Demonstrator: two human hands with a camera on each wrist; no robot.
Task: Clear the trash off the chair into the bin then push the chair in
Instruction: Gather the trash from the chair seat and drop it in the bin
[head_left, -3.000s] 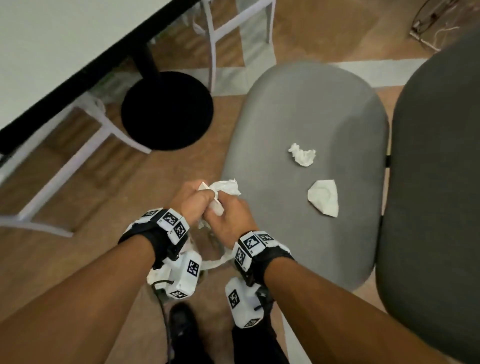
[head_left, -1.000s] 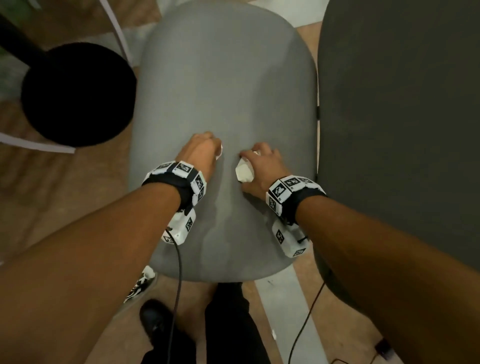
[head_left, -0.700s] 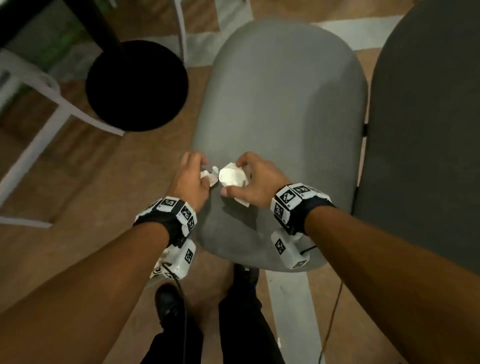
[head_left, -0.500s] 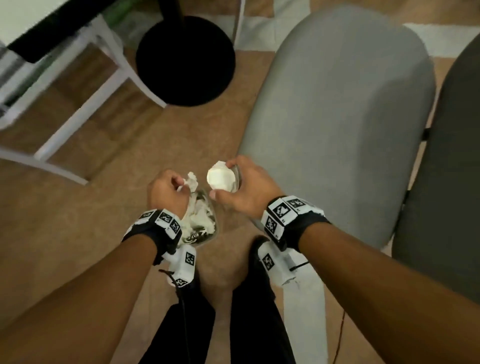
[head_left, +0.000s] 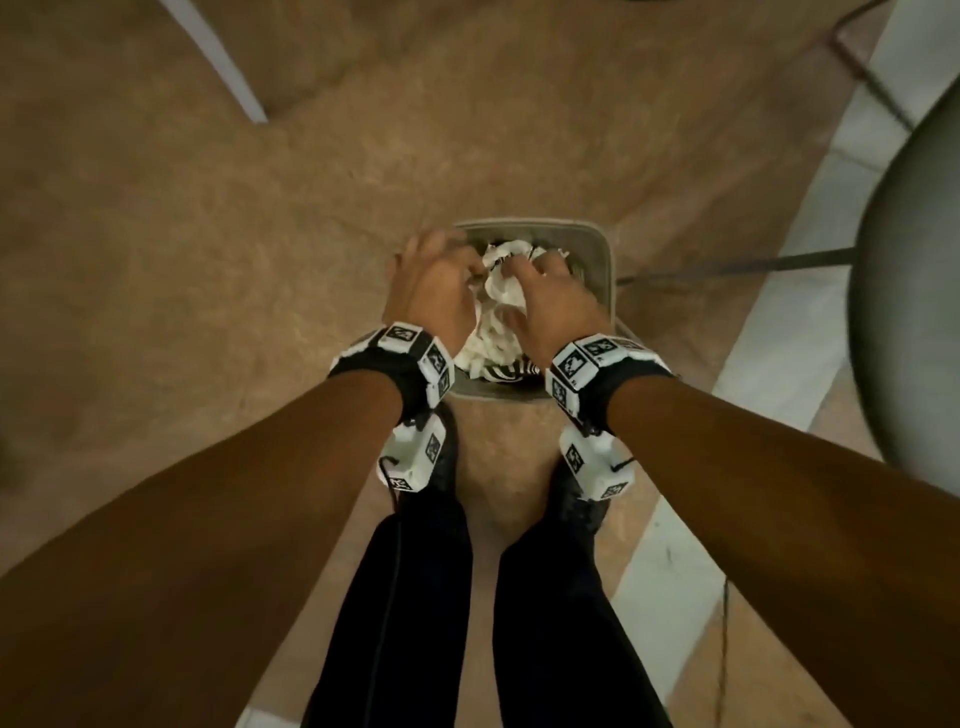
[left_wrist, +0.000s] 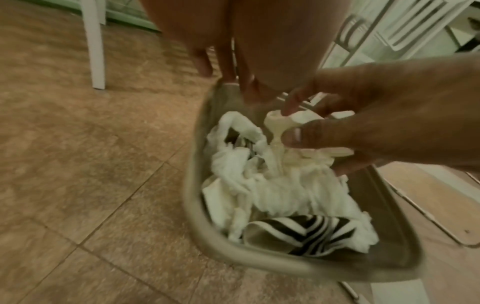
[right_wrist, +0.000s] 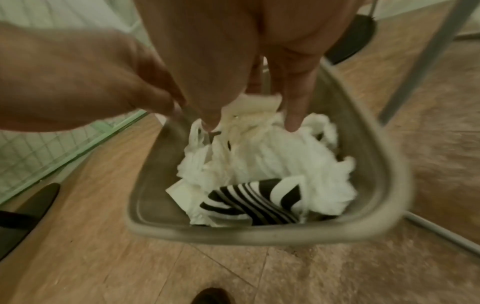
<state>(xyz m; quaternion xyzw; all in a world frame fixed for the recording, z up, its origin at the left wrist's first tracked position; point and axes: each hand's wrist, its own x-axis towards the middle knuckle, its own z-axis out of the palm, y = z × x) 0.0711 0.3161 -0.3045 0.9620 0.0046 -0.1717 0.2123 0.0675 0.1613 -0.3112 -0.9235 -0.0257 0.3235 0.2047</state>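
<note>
A beige bin (head_left: 609, 270) stands on the floor in front of my feet, filled with crumpled white tissues (left_wrist: 272, 185) and a black-and-white striped wrapper (right_wrist: 249, 205). Both hands hang over it. My right hand (head_left: 540, 280) pinches a cream paper wad (left_wrist: 278, 123) between thumb and fingertips, just above the pile. My left hand (head_left: 436, 254) is beside it over the bin's left rim, fingers straight and holding nothing. Only the grey chair seat's edge (head_left: 914, 260) shows at the far right.
One dark bar of the chair's frame (head_left: 727, 262) reaches towards the bin from the right. A white furniture leg (left_wrist: 94, 41) stands on the brown floor to the left. My dark trouser legs (head_left: 415, 597) and shoes are right behind the bin. A black round base (right_wrist: 355, 39) lies beyond.
Both hands took the last paper off the seat and swung left and down over the bin. The left hand's scrap is gone from its fingers; the chair has slid to the view's right edge.
</note>
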